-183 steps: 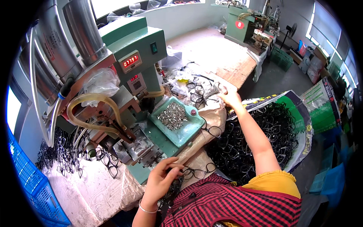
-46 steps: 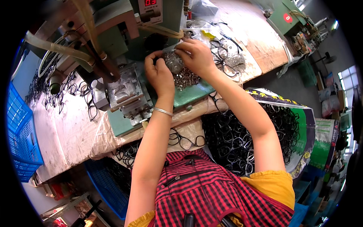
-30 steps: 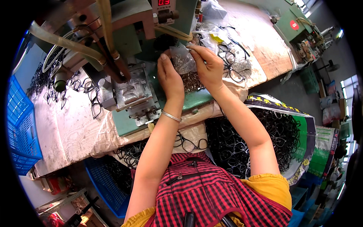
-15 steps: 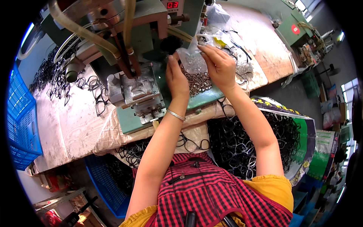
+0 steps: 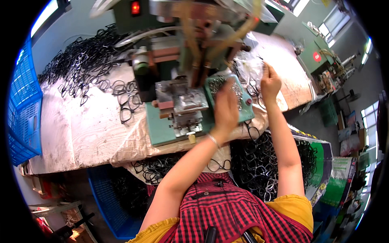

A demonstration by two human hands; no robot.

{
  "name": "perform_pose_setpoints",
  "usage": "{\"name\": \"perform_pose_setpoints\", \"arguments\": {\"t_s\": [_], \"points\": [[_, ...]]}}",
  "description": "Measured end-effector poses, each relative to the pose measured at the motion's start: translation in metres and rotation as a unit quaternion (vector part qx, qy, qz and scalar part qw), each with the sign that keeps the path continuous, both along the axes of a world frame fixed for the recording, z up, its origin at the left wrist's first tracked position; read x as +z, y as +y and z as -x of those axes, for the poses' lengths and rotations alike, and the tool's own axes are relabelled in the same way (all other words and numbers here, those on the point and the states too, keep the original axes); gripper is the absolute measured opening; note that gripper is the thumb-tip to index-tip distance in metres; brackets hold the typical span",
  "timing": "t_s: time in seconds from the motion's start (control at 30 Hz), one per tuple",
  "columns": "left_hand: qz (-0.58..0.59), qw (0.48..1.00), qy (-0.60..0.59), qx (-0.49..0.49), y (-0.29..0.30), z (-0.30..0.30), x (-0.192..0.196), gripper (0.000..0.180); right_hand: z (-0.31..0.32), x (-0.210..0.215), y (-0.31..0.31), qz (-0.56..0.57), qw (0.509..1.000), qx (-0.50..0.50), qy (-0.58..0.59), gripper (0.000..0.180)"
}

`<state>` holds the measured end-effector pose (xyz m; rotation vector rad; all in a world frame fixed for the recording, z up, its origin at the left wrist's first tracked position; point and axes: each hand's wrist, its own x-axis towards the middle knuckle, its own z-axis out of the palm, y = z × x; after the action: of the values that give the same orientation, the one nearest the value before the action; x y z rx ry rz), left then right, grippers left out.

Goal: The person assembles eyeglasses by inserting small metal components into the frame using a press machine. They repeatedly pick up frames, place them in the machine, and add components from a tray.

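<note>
My left hand (image 5: 226, 111) is over a small green tray (image 5: 247, 114), its fingers stretched out and blurred by motion. Small shiny metal parts (image 5: 237, 91) lie heaped in the tray, partly hidden by that hand. To the right, my right hand (image 5: 270, 84) is closed at the edge of a clear plastic bag (image 5: 249, 67), beyond the tray. A bench machine with a metal fixture (image 5: 190, 100) on a green base (image 5: 162, 131) stands just left of my left hand.
Black eyeglass frames (image 5: 87, 60) are piled at the back left of the bench (image 5: 77, 133). More frames fill a sack (image 5: 322, 166) at the front right and a blue crate (image 5: 107, 202) below the bench. Another blue crate (image 5: 24, 129) stands far left. Hoses (image 5: 233, 38) hang above the tray.
The plastic bag, earlier between both hands over the metal parts, is now off to the right with my right hand. My left hand has let go and moved over the tray. The view has shifted left.
</note>
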<state>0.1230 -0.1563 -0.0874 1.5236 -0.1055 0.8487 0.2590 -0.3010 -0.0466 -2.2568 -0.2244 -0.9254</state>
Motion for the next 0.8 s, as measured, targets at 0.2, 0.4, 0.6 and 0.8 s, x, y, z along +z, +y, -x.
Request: {"name": "perform_pose_setpoints", "arguments": {"t_s": [0.2, 0.4, 0.6, 0.8], "points": [[-0.425, 0.872, -0.164, -0.181, 0.1, 0.12, 0.019, 0.035, -0.037, -0.052, -0.035, 0.032, 0.999, 0.037, 0.007, 0.041], [-0.385, 0.905, 0.019, 0.182, 0.382, 0.117, 0.011, 0.035, 0.119, -0.057, 0.053, -0.09, 0.996, 0.015, -0.001, 0.031], [-0.449, 0.737, 0.174, 0.475, 0.671, 0.036, -0.01, 0.069, 0.252, 0.029, 0.174, 0.149, 0.908, 0.386, -0.069, 0.02], [-0.245, 0.769, 0.289, 0.515, 0.744, -0.036, -0.014, 0.091, 0.181, 0.028, 0.498, -0.138, 0.891, 0.425, 0.083, 0.012]]}}
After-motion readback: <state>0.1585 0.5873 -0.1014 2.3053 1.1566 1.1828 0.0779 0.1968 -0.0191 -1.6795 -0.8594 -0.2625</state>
